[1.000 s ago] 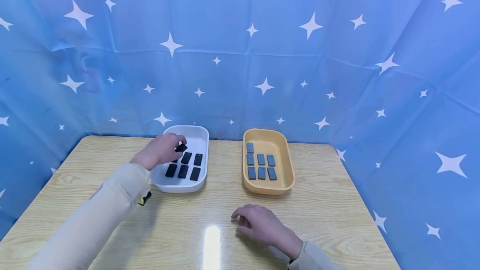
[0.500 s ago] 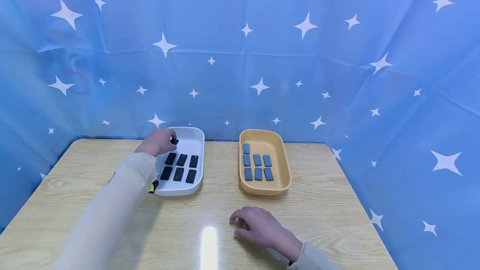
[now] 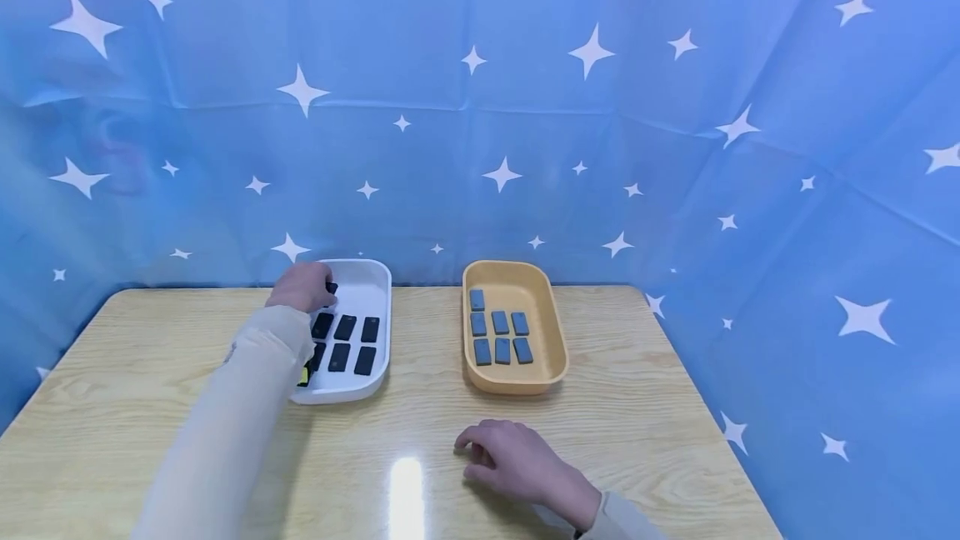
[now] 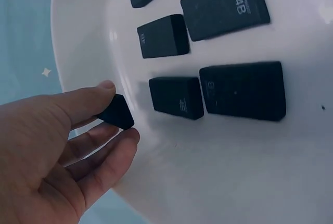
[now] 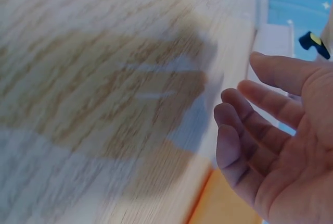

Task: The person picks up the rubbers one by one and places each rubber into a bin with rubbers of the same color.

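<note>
In the head view my left hand (image 3: pixel 300 286) reaches into the far left part of a white tray (image 3: pixel 369 290). It pinches a black eraser (image 4: pixel 118 113) between thumb and fingers, low over the tray floor by the curved wall. Whether that eraser touches the floor I cannot tell. Nearer me lie several more black erasers (image 3: pixel 338 357) in two rows, some marked 4B in the left wrist view. My right hand (image 3: pixel 517 461) holds nothing, its fingers loosely bent, at the tabletop in front of the orange tray (image 3: pixel 546 348).
Several blue-grey blocks (image 3: pixel 502 351) stand in rows inside the orange tray, to the right of the white one. Both trays sit near the back of the wood-grain table (image 3: pixel 420 415). Behind it hangs a blue star-patterned curtain (image 3: pixel 420 157).
My left hand has carried the black eraser toward the white tray's far left and lowered it there. The head view has turned, shifting the trays leftward in it. My right hand stays put.
</note>
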The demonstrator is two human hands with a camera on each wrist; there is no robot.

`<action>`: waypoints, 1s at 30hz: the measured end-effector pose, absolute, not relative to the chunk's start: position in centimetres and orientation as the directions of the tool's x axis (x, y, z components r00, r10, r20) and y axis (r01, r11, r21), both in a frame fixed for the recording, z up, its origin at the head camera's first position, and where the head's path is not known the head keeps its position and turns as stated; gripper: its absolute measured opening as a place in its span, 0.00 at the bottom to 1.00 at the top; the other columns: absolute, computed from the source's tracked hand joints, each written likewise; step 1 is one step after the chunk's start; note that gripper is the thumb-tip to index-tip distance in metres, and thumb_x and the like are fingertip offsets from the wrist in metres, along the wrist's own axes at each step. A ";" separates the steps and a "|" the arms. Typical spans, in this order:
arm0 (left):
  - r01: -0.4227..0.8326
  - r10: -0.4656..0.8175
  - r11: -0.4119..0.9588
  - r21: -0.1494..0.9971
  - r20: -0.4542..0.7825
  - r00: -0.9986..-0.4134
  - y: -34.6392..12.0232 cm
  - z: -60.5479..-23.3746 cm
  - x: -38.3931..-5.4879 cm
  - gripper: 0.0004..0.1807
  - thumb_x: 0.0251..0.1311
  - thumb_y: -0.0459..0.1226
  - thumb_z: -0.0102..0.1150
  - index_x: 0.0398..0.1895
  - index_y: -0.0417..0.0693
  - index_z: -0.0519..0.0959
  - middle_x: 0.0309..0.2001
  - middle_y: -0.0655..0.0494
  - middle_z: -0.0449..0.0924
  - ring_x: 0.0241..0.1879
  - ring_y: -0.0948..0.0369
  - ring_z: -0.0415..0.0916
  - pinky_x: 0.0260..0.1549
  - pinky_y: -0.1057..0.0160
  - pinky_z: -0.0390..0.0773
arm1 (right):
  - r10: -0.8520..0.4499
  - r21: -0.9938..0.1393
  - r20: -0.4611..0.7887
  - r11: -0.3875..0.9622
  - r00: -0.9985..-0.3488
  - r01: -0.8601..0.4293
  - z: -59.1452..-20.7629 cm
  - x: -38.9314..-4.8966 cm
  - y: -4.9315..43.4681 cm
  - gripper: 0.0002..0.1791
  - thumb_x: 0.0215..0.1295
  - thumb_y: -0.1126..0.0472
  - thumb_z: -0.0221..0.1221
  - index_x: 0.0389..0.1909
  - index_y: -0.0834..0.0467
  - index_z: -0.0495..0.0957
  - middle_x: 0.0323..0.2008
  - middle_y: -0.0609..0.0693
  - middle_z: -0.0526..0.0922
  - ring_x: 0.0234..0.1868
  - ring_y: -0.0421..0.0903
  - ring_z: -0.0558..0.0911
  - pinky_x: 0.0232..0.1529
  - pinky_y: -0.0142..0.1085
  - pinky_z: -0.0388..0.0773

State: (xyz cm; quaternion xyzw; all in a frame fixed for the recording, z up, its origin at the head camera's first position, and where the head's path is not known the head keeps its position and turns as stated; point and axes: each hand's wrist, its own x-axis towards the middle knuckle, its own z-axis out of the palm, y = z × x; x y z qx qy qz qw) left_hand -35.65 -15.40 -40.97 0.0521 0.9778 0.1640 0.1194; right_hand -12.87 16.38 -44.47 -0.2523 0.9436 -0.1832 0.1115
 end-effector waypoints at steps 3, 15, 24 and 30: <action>0.064 0.127 0.946 0.318 -0.182 -0.975 -14.9 -41.4 -35.8 0.15 0.60 0.35 0.62 0.47 0.33 0.78 0.41 0.39 0.81 0.37 0.49 0.75 0.38 0.52 0.77 | -0.517 -0.401 -0.111 0.805 -0.849 -0.438 -44.4 -12.8 16.5 0.14 0.60 0.53 0.66 0.46 0.49 0.82 0.31 0.38 0.79 0.29 0.29 0.71 0.32 0.25 0.70; 0.077 0.104 0.957 0.281 -0.084 -0.991 -14.2 -43.3 -36.4 0.11 0.60 0.31 0.59 0.43 0.32 0.77 0.42 0.35 0.79 0.38 0.45 0.76 0.43 0.45 0.78 | -0.507 -0.394 -0.115 0.813 -0.854 -0.429 -44.4 -12.9 16.8 0.14 0.59 0.52 0.66 0.46 0.48 0.82 0.31 0.37 0.79 0.30 0.28 0.71 0.33 0.25 0.71; 0.102 0.098 0.963 0.249 0.029 -0.995 -14.3 -44.5 -36.0 0.05 0.61 0.27 0.51 0.36 0.33 0.76 0.40 0.35 0.79 0.41 0.43 0.78 0.45 0.44 0.78 | -0.502 -0.399 -0.130 0.816 -0.855 -0.419 -44.6 -12.9 16.8 0.14 0.59 0.52 0.65 0.46 0.47 0.82 0.30 0.36 0.78 0.28 0.28 0.69 0.32 0.25 0.70; 0.103 0.108 0.971 0.215 -0.013 -0.994 -13.8 -43.6 -36.1 0.05 0.62 0.28 0.51 0.37 0.33 0.77 0.39 0.34 0.79 0.39 0.43 0.79 0.42 0.44 0.79 | -0.497 -0.397 -0.122 0.818 -0.859 -0.417 -44.7 -12.8 16.9 0.14 0.60 0.51 0.65 0.47 0.47 0.82 0.31 0.36 0.78 0.30 0.29 0.71 0.33 0.25 0.70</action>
